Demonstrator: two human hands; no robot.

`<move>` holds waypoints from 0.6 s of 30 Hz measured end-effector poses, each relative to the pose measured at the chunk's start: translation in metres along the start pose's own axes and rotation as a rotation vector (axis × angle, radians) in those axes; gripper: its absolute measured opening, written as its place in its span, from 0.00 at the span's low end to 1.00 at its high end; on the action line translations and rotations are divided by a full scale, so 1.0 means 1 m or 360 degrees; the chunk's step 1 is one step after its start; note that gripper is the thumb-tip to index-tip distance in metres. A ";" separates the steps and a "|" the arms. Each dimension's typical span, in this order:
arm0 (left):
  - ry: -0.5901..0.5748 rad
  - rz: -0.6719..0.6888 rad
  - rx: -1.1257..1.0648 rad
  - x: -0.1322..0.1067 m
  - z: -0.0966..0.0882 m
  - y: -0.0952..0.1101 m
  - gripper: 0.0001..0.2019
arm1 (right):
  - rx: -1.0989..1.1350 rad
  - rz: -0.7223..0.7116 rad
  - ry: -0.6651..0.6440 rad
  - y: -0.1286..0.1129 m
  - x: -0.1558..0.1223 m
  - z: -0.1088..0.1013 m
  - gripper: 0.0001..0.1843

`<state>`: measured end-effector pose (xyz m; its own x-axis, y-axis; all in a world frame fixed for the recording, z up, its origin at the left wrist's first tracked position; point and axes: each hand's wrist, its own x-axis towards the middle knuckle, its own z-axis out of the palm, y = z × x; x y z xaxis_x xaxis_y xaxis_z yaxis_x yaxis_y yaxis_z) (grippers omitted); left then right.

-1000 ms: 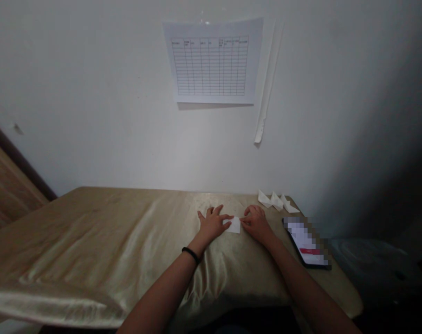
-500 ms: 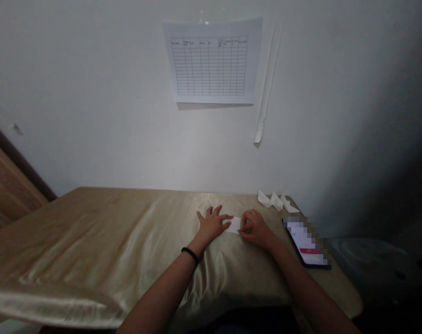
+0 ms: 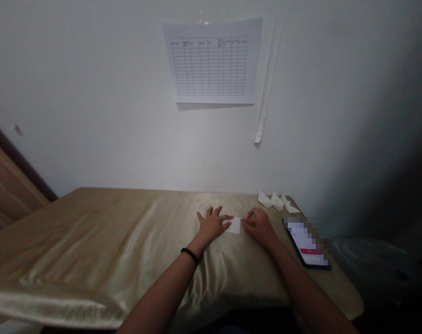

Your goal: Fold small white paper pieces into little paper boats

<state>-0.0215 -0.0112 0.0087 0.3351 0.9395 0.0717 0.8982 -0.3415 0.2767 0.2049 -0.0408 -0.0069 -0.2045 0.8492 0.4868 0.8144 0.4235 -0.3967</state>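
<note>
A small, white, roughly square piece of paper [image 3: 235,226] lies on the satin-covered table between my hands. My left hand [image 3: 211,225] is spread out, its thumb and index finger resting on the paper's left side and the other fingers stretched over the cloth. At the paper's upper right edge, my right hand [image 3: 261,227] has its thumb and index fingertip together, with the other fingers curled. Whether the edge is pinched or just pressed is too small to see. Several folded paper boats [image 3: 276,201] stand in a row at the back right corner.
A phone [image 3: 306,243] with a lit, partly blurred screen lies right of my right forearm. Gold satin cloth [image 3: 102,241] covers the table, wrinkled at the front. A printed table sheet [image 3: 212,65] hangs on the wall behind. A dark rounded object [image 3: 374,264] stands beyond the right edge.
My right hand's thumb and index finger have shifted from the paper's lower right corner up to its upper right edge. My left hand stays in place.
</note>
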 end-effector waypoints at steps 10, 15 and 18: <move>-0.0010 0.0001 -0.0002 0.001 0.001 -0.001 0.17 | -0.0178 0.0097 -0.0060 -0.004 0.004 0.006 0.08; -0.0002 0.0018 0.0030 0.001 0.002 -0.002 0.18 | -0.0152 -0.0002 -0.0132 -0.009 0.004 -0.001 0.09; 0.0009 0.0014 0.0060 0.001 0.003 -0.002 0.18 | -0.0117 -0.0061 -0.0164 -0.011 0.003 -0.005 0.08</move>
<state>-0.0219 -0.0096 0.0053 0.3417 0.9365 0.0792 0.9053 -0.3506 0.2397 0.1982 -0.0446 0.0032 -0.2878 0.8623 0.4166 0.8419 0.4351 -0.3192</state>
